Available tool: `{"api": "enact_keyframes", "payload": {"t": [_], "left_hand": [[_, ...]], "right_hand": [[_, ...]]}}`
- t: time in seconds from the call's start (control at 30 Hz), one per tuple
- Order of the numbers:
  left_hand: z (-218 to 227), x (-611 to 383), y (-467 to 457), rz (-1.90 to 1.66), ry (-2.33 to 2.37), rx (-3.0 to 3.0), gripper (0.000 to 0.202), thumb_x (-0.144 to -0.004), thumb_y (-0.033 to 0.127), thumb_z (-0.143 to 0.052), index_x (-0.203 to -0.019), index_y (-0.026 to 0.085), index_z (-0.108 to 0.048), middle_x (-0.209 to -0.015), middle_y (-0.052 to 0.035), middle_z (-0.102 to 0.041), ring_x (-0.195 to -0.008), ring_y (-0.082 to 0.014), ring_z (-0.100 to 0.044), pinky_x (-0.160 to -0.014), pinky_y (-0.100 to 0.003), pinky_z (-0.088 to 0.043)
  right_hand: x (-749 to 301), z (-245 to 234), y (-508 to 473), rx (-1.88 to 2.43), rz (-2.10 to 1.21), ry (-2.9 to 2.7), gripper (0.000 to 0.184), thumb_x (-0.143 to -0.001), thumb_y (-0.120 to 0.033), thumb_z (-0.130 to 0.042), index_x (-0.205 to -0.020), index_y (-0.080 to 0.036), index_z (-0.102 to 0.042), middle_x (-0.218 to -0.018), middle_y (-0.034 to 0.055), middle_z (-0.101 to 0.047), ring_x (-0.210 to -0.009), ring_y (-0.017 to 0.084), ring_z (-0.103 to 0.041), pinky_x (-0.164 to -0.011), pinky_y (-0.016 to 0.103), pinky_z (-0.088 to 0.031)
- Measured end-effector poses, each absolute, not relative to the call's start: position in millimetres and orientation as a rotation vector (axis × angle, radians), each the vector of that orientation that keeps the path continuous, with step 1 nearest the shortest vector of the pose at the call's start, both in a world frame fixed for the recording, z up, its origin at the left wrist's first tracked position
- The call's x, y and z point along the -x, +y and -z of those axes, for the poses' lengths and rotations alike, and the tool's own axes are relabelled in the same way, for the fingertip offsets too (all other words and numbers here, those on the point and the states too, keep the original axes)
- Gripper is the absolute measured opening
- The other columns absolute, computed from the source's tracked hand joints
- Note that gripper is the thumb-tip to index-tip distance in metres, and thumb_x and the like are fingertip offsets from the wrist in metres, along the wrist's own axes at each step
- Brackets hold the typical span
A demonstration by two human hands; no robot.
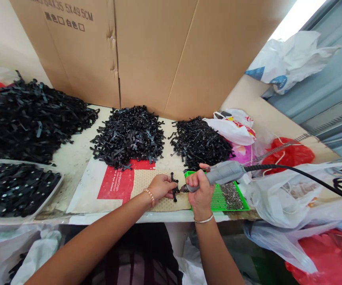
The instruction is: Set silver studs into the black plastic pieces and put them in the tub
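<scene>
My left hand (160,187) pinches a small black plastic part (174,187) upright over a tan textured mat (147,183). My right hand (200,190) grips a grey electric screwdriver (223,173) lying sideways, its tip touching the black part. A black cable (307,177) runs from the tool off to the right. Just under my right hand lies a green tray (218,200) with several small metal screws (232,195) in it.
Three heaps of black parts lie on the table: a large one (31,116) far left, one in the middle (129,134), one to the right (200,142). A clear tray (48,198) of black parts sits front left. Cardboard boxes (159,51) stand behind. Plastic bags (292,198) crowd the right side.
</scene>
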State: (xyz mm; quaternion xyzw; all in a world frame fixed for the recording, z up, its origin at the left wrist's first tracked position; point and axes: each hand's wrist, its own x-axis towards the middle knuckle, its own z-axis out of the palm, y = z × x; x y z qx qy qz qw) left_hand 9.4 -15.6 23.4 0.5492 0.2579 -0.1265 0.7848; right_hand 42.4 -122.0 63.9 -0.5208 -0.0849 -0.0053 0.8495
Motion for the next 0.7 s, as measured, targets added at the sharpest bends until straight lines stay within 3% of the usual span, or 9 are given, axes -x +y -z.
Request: {"api": "enact_keyframes", "payload": {"t": [0.27, 0.7], "left_hand": [[-17.4, -9.5, -15.2, 0.269, 0.547, -1.183, 0.025, -0.074, 0.018, -0.076, -0.068, 0.013, -0.053, -0.058, -0.0014, -0.060, -0.052, -0.0121, -0.059, -0.049, -0.023, -0.054], [-14.6, -10.9, -15.7, 0.272, 0.534, -1.206, 0.021, -0.076, 0.015, -0.073, -0.069, 0.013, -0.054, -0.061, -0.0022, -0.061, -0.052, -0.0107, -0.058, -0.049, -0.021, -0.053]], "right_hand": [[-44.7, -61.1, -124.4, 1.093, 0.026, -0.187, 0.032, -0.074, -0.035, -0.072, -0.095, -0.024, -0.051, -0.045, -0.0124, -0.036, -0.040, 0.007, -0.032, -0.046, 0.020, -0.033], [-44.2, -60.0, -125.6, 1.066, 0.043, -0.187, 0.034, -0.073, -0.037, -0.073, -0.095, -0.023, -0.051, -0.045, -0.0127, -0.037, -0.040, 0.007, -0.032, -0.045, 0.019, -0.033]]}}
